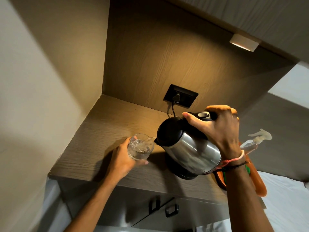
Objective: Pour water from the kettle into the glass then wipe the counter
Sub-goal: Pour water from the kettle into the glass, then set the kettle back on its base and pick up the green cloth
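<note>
A steel kettle (189, 151) with a black lid and handle is tilted to the left above the wooden counter (103, 134). My right hand (217, 129) grips its handle from above. Water runs from the spout into a clear glass (140, 147), which holds bubbling water. My left hand (123, 158) wraps around the glass from the left and holds it just above or on the counter near the front edge. The kettle's black base (185, 176) shows under the kettle.
A black wall socket (181, 97) with a plugged cord sits on the back panel. An orange cloth (257, 180) and a clear spray bottle (257, 139) lie at the counter's right end. A cupboard with a lamp (243, 42) overhangs. Cabinet handles (167, 208) are below.
</note>
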